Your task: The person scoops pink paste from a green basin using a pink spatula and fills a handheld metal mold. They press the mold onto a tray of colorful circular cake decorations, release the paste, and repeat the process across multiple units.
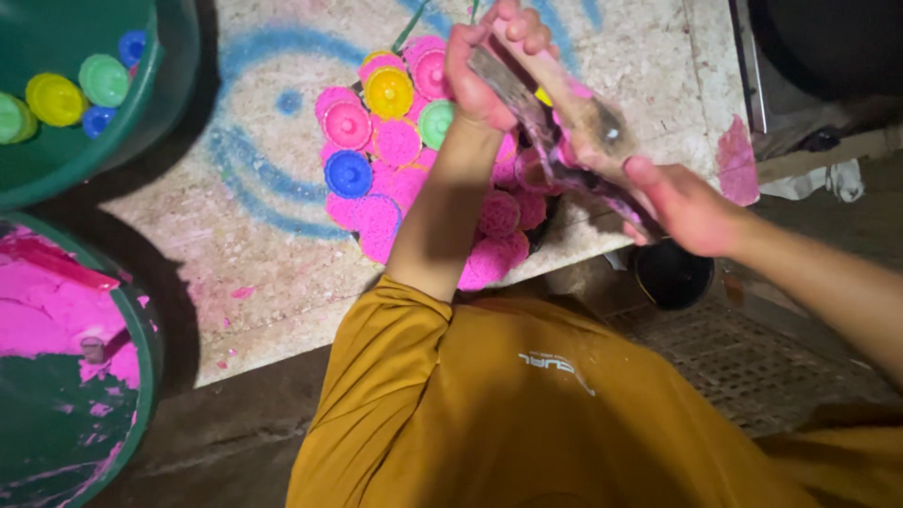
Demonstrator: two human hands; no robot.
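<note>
My left hand (484, 66) is closed around the upper end of a long flat tool (564, 132) smeared with pink. My right hand (687, 207), stained pink, grips the tool's lower end. The tool slants over a heap of round pink moulded cakes (494, 212) and small round moulds, among them pink (348, 124), yellow (388, 92), green (435, 122) and blue (349, 173). They lie on a pale stone slab (263, 273) marked with blue swirls. My left forearm hides part of the heap.
A green basin (155, 75) at top left holds yellow, green and blue moulds. Another green basin (141, 376) at lower left holds bright pink paste. A small black pot (673, 275) stands below my right hand. My mustard-coloured shirt fills the bottom.
</note>
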